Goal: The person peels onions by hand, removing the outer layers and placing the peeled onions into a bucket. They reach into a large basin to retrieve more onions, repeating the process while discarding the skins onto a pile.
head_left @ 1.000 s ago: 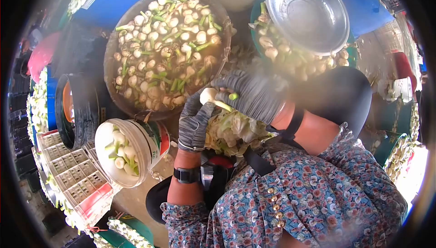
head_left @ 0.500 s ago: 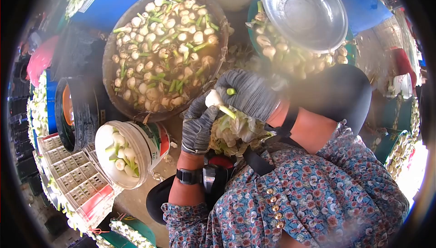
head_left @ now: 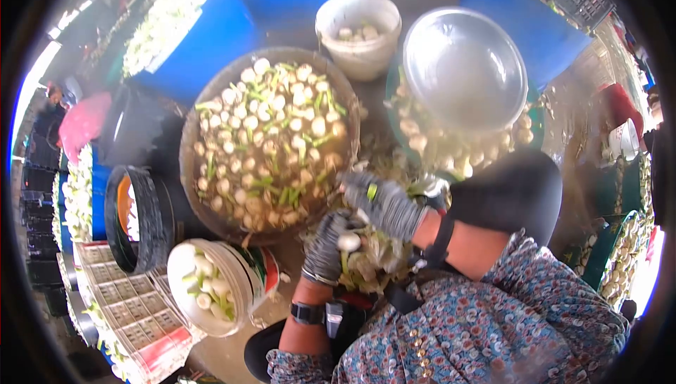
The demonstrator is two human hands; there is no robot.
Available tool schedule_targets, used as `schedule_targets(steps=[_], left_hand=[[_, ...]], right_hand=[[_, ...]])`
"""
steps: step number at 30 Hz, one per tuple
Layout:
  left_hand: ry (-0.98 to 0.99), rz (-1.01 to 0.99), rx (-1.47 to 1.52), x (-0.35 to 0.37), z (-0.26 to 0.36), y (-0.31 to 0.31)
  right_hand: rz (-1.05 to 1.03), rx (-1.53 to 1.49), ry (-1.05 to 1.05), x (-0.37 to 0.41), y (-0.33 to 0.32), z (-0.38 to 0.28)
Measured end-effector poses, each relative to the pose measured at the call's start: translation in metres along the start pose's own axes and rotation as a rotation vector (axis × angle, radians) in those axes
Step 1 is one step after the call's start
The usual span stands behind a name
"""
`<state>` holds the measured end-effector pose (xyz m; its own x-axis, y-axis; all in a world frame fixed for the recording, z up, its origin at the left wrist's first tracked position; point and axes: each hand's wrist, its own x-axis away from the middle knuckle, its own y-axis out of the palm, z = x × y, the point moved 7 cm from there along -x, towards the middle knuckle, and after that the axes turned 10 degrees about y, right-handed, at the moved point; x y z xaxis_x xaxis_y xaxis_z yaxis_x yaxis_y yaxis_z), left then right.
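Note:
My left hand point(head_left: 325, 247), in a grey knitted glove, is closed on a white onion bulb point(head_left: 348, 242) with a short green stem below it. My right hand point(head_left: 387, 204), gloved the same way, is closed just above and to the right of it. A small yellow-green piece point(head_left: 372, 191) shows at its fingers; blur hides whether it is a stem or a tool's end. Below the hands is a heap of pale papery peelings point(head_left: 377, 261). Beyond them stands a wide round tub point(head_left: 189, 152) of bulbs in brownish water.
A tilted white bucket point(head_left: 176, 306) with trimmed bulbs lies at left, beside a plastic crate point(head_left: 113, 282) and a black bucket point(head_left: 116, 222). Ahead are a white pail point(head_left: 359, 60) and a metal bowl point(head_left: 465, 67) on a green basin point(head_left: 536, 120) of bulbs. A person in pink point(head_left: 84, 127) is far left.
The view has tipped up, so the surroundings sit lower in it. My right hand has moved left across the top of my left hand, and the bulb has turned lower beside the left fingers.

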<state>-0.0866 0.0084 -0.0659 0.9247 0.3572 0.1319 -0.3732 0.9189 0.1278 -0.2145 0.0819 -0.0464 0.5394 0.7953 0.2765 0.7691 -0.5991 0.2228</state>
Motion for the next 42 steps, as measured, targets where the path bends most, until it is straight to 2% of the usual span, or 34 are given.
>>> schedule_targets(steps=[2, 3, 6, 8, 9, 10, 11, 12, 13, 14, 15, 16, 17, 18, 20, 22, 24, 26, 27, 28, 29, 31, 33, 35, 36, 38, 40, 41, 42], left_hand=[[-0.254, 0.094, 0.570, -0.003, -0.008, 0.019], [0.026, -0.047, 0.092, -0.012, 0.009, 0.021], [0.271, -0.220, -0.412, -0.036, -0.005, 0.022], [-0.219, -0.138, 0.176, -0.051, -0.031, 0.025], [-0.363, 0.090, 0.488, -0.066, -0.032, 0.024], [-0.346, 0.205, 0.455, -0.097, -0.041, 0.012], [-0.333, 0.324, 0.424, -0.129, -0.026, 0.008], [-0.243, 0.242, 0.362, -0.162, 0.000, 0.008], [-0.235, 0.283, 0.543, -0.184, 0.050, 0.026], [-0.129, 0.243, 0.911, -0.221, 0.079, 0.040], [0.091, 0.019, 0.544, -0.239, 0.115, 0.039], [0.349, -0.108, 0.193, -0.254, 0.152, 0.037], [0.058, -0.137, 0.935, -0.278, 0.146, 0.032], [0.056, 0.055, 0.769, -0.295, 0.140, 0.013], [0.065, 0.006, 0.640, -0.289, 0.137, -0.008], [-0.028, 0.177, 0.232, -0.268, 0.115, -0.036], [-0.150, 0.237, 0.057, -0.262, 0.056, -0.068], [-0.352, 0.296, -0.107, -0.254, 0.015, -0.076], [-0.274, 0.146, -0.394, -0.278, -0.039, -0.100], [-0.089, -0.095, -0.806, -0.296, -0.073, -0.104], [0.159, -0.243, -1.229, -0.309, -0.105, -0.108], [-0.254, -0.211, -1.216, -0.313, -0.145, -0.090], [-0.388, -0.285, -1.254, -0.318, -0.184, -0.087], [-0.251, -0.523, -1.614, -0.329, -0.229, -0.095], [-0.175, -0.548, -1.655, -0.318, -0.211, -0.088], [-0.263, -0.444, -1.384, -0.292, -0.168, -0.084], [-0.544, -0.172, -0.746, -0.252, -0.107, -0.075], [-0.433, 0.022, -0.327, -0.240, -0.101, -0.081], [-0.342, 0.067, -0.023, -0.225, -0.083, -0.081]], right_hand=[[0.007, 0.677, -0.055, 0.006, 0.013, -0.013], [0.022, 0.725, -0.064, 0.004, 0.013, -0.013], [0.273, 0.604, 0.008, 0.005, -0.010, -0.026], [0.396, 0.225, -0.054, -0.006, -0.031, -0.015], [0.437, 0.034, -0.051, -0.010, -0.042, -0.016], [0.474, -0.157, -0.043, -0.014, -0.051, -0.014], [0.515, -0.210, -0.101, -0.016, -0.061, -0.014], [0.512, -0.241, -0.050, -0.021, -0.067, -0.006], [0.508, -0.270, 0.005, -0.025, -0.072, 0.002], [0.501, -0.297, 0.062, -0.029, -0.076, 0.015], [0.495, -0.210, -0.039, -0.029, -0.075, 0.023], [0.492, -0.128, -0.141, -0.029, -0.073, 0.031], [0.458, -0.230, -0.030, -0.029, -0.065, 0.021], [0.420, -0.332, 0.074, -0.030, -0.059, 0.016], [0.298, -0.321, 0.139, -0.029, -0.049, 0.016], [0.212, -0.217, 0.165, -0.027, -0.041, 0.013], [0.203, -0.088, 0.207, -0.028, -0.035, 0.016], [0.163, 0.106, 0.194, -0.035, -0.032, 0.032], [0.195, 0.184, 0.218, -0.033, -0.032, 0.017], [0.214, 0.210, 0.216, -0.035, -0.033, 0.014], [0.234, 0.234, 0.215, -0.037, -0.035, 0.012], [0.263, 0.256, 0.232, -0.040, -0.038, 0.015], [0.279, 0.255, 0.263, -0.042, -0.043, 0.018], [0.290, 0.263, 0.245, -0.042, -0.045, 0.016], [0.295, 0.264, 0.231, -0.043, -0.046, 0.014], [0.295, 0.206, 0.270, -0.048, -0.049, 0.027], [0.303, 0.086, 0.249, -0.049, -0.048, 0.031], [0.312, -0.002, 0.205, -0.048, -0.046, 0.028], [0.323, -0.091, 0.162, -0.048, -0.046, 0.026]])
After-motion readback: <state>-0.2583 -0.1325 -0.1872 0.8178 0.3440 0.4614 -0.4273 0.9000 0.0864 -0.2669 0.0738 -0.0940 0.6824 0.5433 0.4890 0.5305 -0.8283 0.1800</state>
